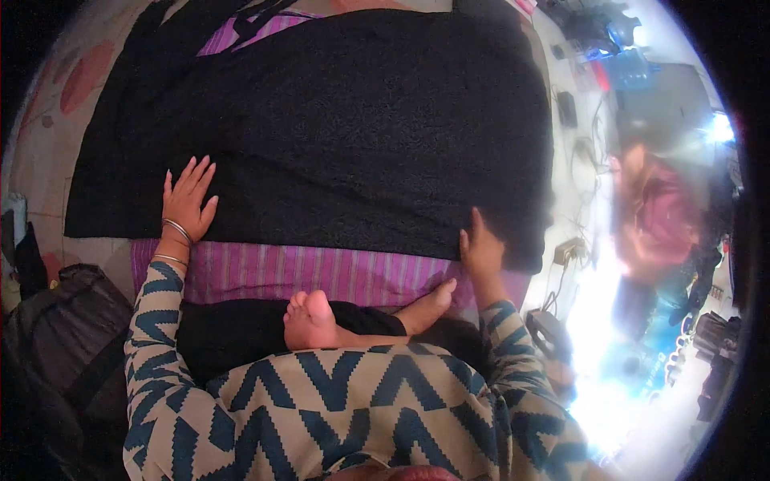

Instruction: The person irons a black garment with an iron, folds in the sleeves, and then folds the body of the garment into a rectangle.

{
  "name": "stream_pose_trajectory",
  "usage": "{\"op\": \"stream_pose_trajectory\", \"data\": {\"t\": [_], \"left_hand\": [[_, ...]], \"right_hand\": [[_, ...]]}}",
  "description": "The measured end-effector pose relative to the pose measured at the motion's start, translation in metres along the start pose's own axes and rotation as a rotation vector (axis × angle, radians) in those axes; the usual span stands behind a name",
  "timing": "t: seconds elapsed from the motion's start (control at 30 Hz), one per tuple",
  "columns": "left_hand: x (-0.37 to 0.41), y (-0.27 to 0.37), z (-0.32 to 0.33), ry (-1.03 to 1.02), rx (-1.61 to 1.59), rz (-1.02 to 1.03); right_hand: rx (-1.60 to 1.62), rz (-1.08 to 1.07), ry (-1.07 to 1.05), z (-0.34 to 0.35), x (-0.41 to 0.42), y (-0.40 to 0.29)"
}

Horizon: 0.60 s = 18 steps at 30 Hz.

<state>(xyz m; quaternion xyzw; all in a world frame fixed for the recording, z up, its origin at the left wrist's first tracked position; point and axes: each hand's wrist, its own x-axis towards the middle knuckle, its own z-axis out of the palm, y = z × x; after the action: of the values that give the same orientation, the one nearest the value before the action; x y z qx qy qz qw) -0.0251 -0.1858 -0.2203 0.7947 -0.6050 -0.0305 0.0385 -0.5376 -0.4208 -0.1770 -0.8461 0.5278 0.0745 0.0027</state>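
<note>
A wide piece of black cloth (pixel 337 138) with a faint tone-on-tone pattern lies spread before me, with shallow wrinkles near its front edge. Beneath it, a pink-purple striped cloth (pixel 258 270) shows along the front and through a gap at the far left. My left hand (pixel 187 201), with bangles at the wrist, rests flat on the black cloth's left part, fingers apart. Over the front right part is my right hand (pixel 483 249). Its index finger points forward and the thumb stands out; the other fingers are hard to make out, and I see nothing held.
My bare feet (pixel 310 321) lie close to the striped cloth's front edge. A dark bag (pixel 66 337) sits at my left. On the right are a corded box (pixel 568 249), a dark device (pixel 544 330) and a blurred person (pixel 659 210) in pink.
</note>
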Motion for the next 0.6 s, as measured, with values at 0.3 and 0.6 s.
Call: {"op": "stream_pose_trajectory", "data": {"t": [0.3, 0.6], "left_hand": [[-0.009, -0.007, 0.002, 0.020, -0.038, 0.008], [0.021, -0.062, -0.004, 0.510, -0.518, -0.206]], "right_hand": [[-0.178, -0.015, 0.193, -0.006, -0.009, -0.001], [0.045, -0.041, 0.234, 0.015, -0.020, 0.039]]}}
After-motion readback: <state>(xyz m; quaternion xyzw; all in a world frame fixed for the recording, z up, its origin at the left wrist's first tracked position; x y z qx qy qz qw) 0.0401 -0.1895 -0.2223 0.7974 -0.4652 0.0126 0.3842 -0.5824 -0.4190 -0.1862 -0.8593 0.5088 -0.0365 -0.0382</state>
